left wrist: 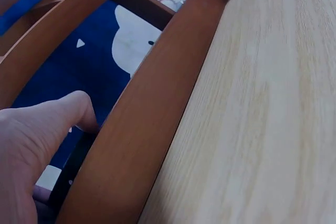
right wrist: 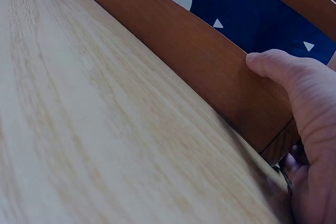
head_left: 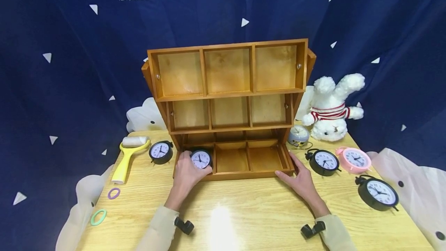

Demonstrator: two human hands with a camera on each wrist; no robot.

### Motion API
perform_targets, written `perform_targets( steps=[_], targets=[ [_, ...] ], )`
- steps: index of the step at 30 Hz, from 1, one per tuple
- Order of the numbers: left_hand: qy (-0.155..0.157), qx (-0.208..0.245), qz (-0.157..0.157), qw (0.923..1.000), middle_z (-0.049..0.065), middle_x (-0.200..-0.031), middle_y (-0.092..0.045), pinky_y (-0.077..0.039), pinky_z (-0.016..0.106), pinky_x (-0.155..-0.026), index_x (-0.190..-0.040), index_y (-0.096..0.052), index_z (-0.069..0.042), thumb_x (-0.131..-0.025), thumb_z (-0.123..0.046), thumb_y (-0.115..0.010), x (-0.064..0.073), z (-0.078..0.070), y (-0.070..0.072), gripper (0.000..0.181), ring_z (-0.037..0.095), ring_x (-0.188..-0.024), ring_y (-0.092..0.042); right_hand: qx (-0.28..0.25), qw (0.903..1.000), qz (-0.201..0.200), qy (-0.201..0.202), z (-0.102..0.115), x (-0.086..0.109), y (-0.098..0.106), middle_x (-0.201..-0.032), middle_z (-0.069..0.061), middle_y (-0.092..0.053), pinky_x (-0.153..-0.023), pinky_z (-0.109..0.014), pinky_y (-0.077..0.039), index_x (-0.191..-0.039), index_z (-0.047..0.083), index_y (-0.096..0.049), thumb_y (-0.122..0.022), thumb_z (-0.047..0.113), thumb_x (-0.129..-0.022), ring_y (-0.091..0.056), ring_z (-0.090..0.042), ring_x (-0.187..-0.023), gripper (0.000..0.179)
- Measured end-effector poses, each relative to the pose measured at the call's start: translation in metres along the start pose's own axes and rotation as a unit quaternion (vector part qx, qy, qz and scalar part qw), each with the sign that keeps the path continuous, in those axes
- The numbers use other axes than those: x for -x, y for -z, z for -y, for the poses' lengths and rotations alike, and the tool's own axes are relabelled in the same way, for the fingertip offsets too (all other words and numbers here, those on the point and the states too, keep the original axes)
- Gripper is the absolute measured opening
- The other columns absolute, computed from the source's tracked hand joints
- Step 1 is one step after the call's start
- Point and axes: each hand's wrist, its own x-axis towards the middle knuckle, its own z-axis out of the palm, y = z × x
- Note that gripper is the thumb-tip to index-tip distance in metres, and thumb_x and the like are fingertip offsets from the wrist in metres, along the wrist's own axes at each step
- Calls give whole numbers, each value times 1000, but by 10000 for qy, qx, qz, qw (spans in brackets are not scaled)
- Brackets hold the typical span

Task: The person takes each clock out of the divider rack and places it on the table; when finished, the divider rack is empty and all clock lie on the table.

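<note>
A three-tier wooden shelf (head_left: 249,175) with divided compartments stands on the table. My left hand (head_left: 186,171) holds a black alarm clock (head_left: 201,159) in the bottom tier's left compartment, its white dial facing up. In the left wrist view, the thumb (left wrist: 79,106) reaches behind the front board (left wrist: 144,103), and only a dark part of the clock shows. My right hand (head_left: 302,179) grips the shelf's front right corner. Its thumb (right wrist: 268,61) lies on the front board's top edge, with the other fingers round the side, partly hidden.
Left of the shelf are another black alarm clock (head_left: 161,152), a yellow lint roller (head_left: 123,165), a purple ring (head_left: 114,193) and a green ring (head_left: 98,217). On the right are black clocks (head_left: 325,160), a pink clock (head_left: 354,159), a grey-blue clock (head_left: 299,134) and an upside-down plush rabbit (head_left: 329,111).
</note>
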Motion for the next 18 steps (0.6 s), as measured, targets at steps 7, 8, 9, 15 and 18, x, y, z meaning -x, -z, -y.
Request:
perform_targets(
  steps=[7, 8, 9, 15, 18],
  targets=[
    [-176, 520, -164, 9984, 16, -110, -63, -61, 46, -84, -124, -56, 2, -58, -40, -92, 2, 0, 8, 86, 33, -100, -62, -1, 10000, -10, -28, 2, 0, 1, -160, -25, -43, -103, 0, -33, -163, 8, -35, -89, 24, -86, -44, -40, -145, 95],
    [-166, 574, -174, 9981, 16, -111, -63, -61, 46, -85, -124, -56, 2, -58, -40, -92, 3, 0, 10, 86, 33, -101, -62, 18, 10000, -23, -45, 2, 0, 1, -160, -24, -43, -103, 0, -33, -163, 9, -35, -89, 25, -86, -44, -39, -145, 95],
    [-142, 598, -183, 9979, 16, -111, -63, -60, 46, -85, -124, -56, 2, -58, -39, -92, 3, -1, 12, 86, 33, -101, -62, 43, 10000, -22, -51, 3, 0, 2, -160, -24, -44, -102, 1, -33, -163, 9, -35, -89, 26, -86, -44, -39, -145, 96],
    [-35, 740, -292, 9968, 16, -114, -64, -60, 48, -85, -127, -58, 0, -59, -38, -92, 7, -4, 27, 86, 33, -102, -63, 138, 9999, 7, -62, 2, 1, 2, -159, -25, -44, -100, 2, -33, -163, 9, -34, -89, 28, -86, -45, -39, -144, 96],
    [-74, 761, -336, 9965, 16, -116, -64, -60, 48, -86, -128, -58, -1, -59, -39, -93, 9, -4, 37, 86, 33, -104, -63, 128, 9999, 1, -50, 1, 0, 2, -159, -25, -44, -101, 1, -32, -163, 9, -34, -89, 28, -86, -44, -40, -144, 97]
  ],
)
